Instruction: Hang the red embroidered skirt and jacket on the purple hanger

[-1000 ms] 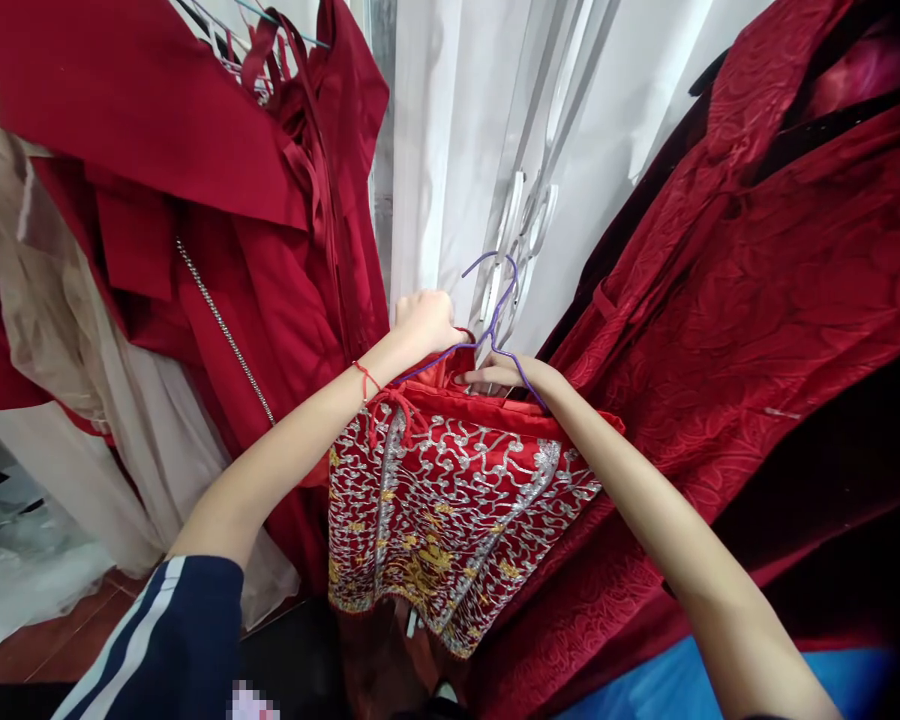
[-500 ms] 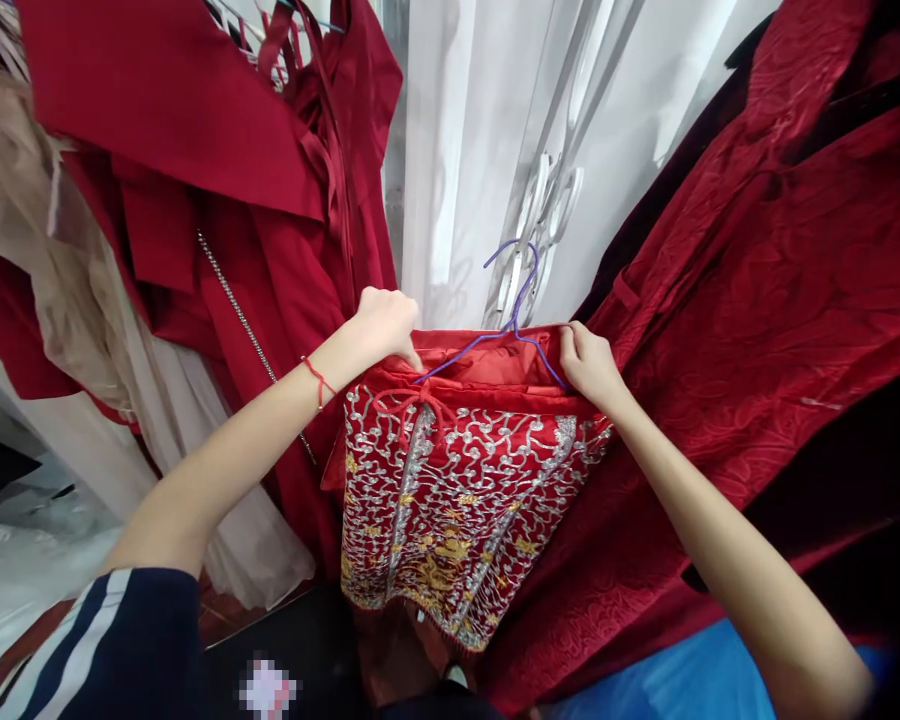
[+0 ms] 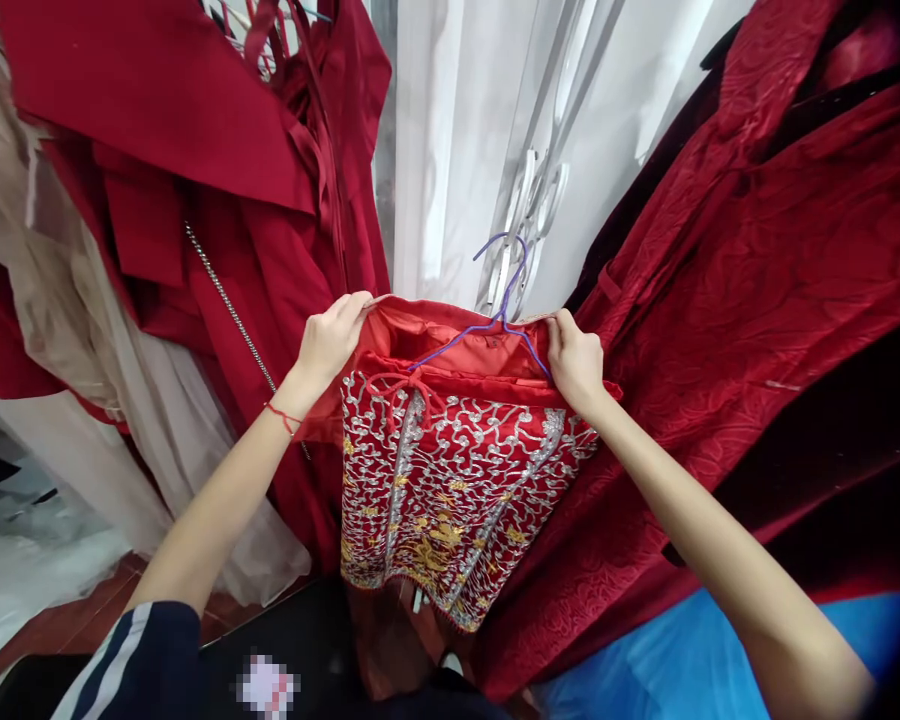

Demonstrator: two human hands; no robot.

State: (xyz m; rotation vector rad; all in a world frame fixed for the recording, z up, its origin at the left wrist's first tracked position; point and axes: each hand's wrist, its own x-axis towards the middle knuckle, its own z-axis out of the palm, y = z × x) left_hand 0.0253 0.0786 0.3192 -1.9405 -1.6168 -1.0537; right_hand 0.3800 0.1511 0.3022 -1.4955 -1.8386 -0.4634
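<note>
A red skirt (image 3: 457, 470) with silver and gold embroidery hangs in front of me, its waist gaping to show the plain red lining. My left hand (image 3: 331, 340) pinches the back edge of the waistband at its left end. At the right end, my right hand (image 3: 576, 362) is closed on the waistband. A purple wire hanger (image 3: 504, 310) sits inside the waist opening, its hook rising free above the skirt. A red drawstring bow is tied at the front left of the waist.
Dark red gowns (image 3: 232, 230) hang at the left beside beige tulle (image 3: 60, 200). White double doors (image 3: 450, 130) with handles (image 3: 547, 200) stand behind. More red patterned garments (image 3: 757, 280) hang at right, with blue fabric (image 3: 660, 660) below.
My left hand has moved left and pulled the back of the waistband outward, so the opening is wider. My right hand has shifted slightly left with the skirt and hanger.
</note>
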